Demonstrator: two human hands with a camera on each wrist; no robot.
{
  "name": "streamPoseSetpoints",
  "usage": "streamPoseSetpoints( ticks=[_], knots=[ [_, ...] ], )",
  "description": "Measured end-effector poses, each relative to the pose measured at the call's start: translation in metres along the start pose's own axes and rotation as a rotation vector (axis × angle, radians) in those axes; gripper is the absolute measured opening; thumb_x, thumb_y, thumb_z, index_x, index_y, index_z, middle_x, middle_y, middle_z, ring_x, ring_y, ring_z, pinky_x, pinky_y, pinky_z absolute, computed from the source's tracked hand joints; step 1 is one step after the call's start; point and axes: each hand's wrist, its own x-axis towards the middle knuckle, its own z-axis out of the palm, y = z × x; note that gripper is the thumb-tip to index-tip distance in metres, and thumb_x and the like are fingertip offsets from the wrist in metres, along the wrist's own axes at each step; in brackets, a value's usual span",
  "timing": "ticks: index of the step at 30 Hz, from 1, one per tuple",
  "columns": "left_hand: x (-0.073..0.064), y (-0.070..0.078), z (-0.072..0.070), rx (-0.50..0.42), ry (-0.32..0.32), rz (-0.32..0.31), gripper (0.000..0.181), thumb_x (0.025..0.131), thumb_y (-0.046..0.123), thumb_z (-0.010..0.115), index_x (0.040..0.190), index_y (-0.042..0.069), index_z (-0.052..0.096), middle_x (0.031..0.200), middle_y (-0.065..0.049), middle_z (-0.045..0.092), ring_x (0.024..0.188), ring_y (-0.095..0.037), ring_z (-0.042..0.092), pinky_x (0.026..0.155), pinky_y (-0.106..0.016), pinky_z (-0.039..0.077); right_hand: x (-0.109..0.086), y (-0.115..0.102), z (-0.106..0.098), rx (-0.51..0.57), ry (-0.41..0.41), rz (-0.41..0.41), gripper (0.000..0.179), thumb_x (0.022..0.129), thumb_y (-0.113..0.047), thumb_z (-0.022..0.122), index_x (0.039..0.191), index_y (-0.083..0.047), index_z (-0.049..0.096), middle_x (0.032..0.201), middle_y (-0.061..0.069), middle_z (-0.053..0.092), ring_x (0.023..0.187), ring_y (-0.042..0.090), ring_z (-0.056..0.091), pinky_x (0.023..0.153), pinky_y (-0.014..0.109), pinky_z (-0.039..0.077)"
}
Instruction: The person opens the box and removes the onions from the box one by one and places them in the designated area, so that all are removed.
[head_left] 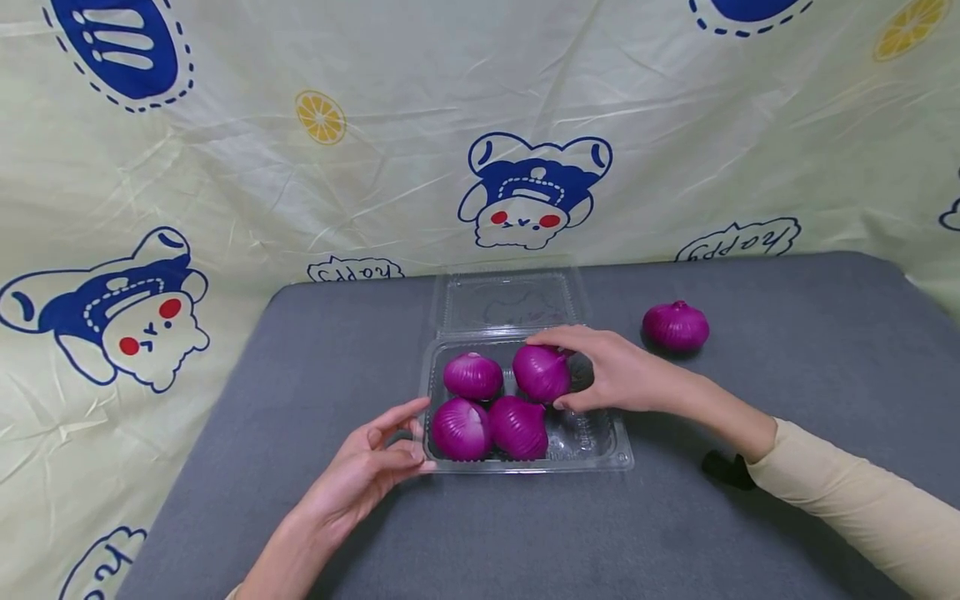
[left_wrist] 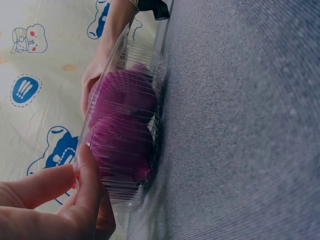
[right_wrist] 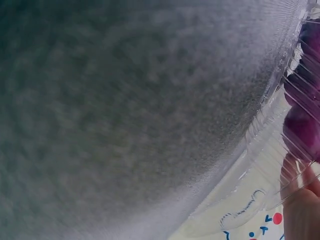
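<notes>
A clear plastic clamshell box lies on the table with its lid folded back. My left hand pinches the box's left rim between thumb and fingers; the left wrist view shows this hand close up at the rim. Three purple onions, one at back left, one at front left and one at front middle, sit inside. With thumb and fingers around it, my right hand grips another onion at the back middle of the box.
One more purple onion lies on the grey tabletop, right of the box and beyond my right forearm. A printed cloth hangs behind the table's far edge. Beneath my right wrist is a small black object.
</notes>
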Motion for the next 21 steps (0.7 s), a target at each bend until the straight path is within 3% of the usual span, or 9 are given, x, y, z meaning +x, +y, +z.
streamPoseSetpoints(
  ticks=[9,21],
  knots=[
    [0.001,0.000,0.000,-0.006,-0.009,0.013,0.067,0.089,-0.016,0.052,0.151,-0.001,0.031,0.108,-0.010,0.043,0.077,-0.014,0.053,0.090,-0.039,0.054,-0.002,0.001,-0.006,0.105,0.061,0.037,0.075,0.076,-0.033,0.084,0.142,-0.030,0.049,0.136,-0.008,0.053,0.121,0.016,0.052,0.092,0.048,0.052],
    [0.000,0.000,0.001,0.001,-0.013,0.018,0.067,0.089,-0.016,0.052,0.151,-0.002,0.030,0.109,-0.011,0.042,0.077,-0.014,0.053,0.091,-0.039,0.054,-0.004,0.000,-0.010,0.163,0.098,0.033,0.076,0.076,-0.029,0.084,0.143,-0.023,0.049,0.136,0.000,0.054,0.120,0.021,0.053,0.095,0.046,0.051]
  ],
)
